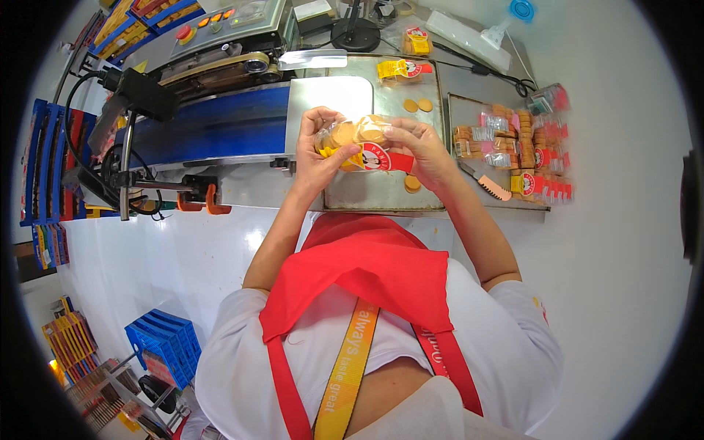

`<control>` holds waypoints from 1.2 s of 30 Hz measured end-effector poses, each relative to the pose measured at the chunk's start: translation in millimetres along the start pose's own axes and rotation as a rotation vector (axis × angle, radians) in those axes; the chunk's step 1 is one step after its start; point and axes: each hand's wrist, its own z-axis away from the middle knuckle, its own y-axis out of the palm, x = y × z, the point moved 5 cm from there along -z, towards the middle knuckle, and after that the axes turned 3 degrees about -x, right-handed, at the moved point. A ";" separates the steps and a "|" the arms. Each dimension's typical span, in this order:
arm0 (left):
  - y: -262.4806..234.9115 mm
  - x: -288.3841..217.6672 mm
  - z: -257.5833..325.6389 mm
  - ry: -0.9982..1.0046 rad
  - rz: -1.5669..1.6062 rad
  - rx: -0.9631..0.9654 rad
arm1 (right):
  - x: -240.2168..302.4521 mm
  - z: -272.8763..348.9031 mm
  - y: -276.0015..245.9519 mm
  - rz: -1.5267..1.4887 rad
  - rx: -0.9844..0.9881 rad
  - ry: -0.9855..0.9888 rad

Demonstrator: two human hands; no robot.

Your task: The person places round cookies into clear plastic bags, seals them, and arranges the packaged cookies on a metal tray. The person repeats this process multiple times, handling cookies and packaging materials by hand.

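Note:
A clear plastic pack of round, flat cookies (343, 134) with a yellow and red label is held up between both hands, above a metal tray (352, 196). My left hand (317, 150) grips its left end, thumb across the front. At the pack's upper right, the fingers of my right hand (424, 149) close on the wrapper. Two loose cookies (411, 105) lie on the tray beyond my right hand, and another cookie (412, 184) lies nearer me, below the pack. A similar labelled pack (396, 70) rests at the tray's far end.
A machine with a blue conveyor belt (220, 126) and metal end plate (330, 92) stands left. On the right, a second tray (469, 117) holds several cookie packs (506, 137) and an orange-handled tool (494, 188). A black clamp arm (139, 95) juts in from the left.

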 end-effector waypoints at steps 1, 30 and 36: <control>-1.7 -0.2 1.7 0.010 -0.025 -0.010 | 0.2 -0.5 0.4 -0.037 -0.001 -0.009; -9.3 -7.3 -5.0 0.072 0.024 -0.097 | 26.7 -1.8 1.8 0.173 -0.046 -0.060; 28.1 -0.5 3.8 -0.048 0.138 0.035 | 14.5 5.6 10.1 0.177 -0.023 0.115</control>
